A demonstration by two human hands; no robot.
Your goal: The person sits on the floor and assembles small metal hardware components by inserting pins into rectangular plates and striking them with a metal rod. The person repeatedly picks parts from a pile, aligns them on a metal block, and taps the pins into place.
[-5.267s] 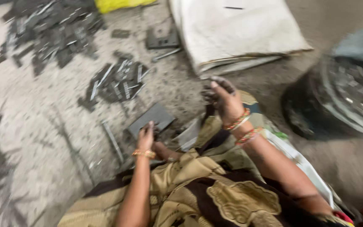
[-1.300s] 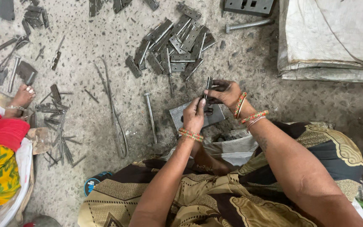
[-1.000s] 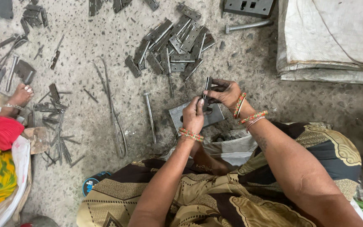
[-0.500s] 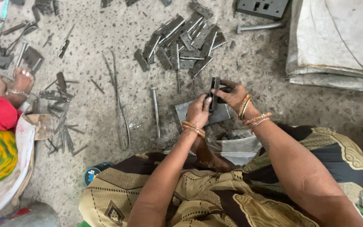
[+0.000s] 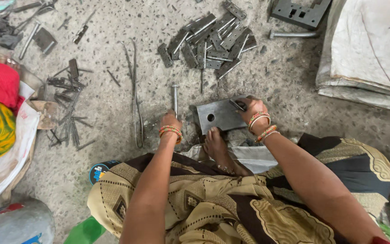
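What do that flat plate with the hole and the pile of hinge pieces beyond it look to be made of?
Flat plate: likely steel, dull dark grey, unpainted, with a clean round hole and sharp edges. Hinge pieces: probably bare pressed steel too, grey with a faint sheen on the flat faces.

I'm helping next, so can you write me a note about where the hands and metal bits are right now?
Left hand: down on the floor by the metal pin; grip unclear.
Right hand: pinches a hinge piece against the holed plate, which a foot steadies.
Done: nothing visibly joined.
Left: the hinge pile lies beyond the plate.
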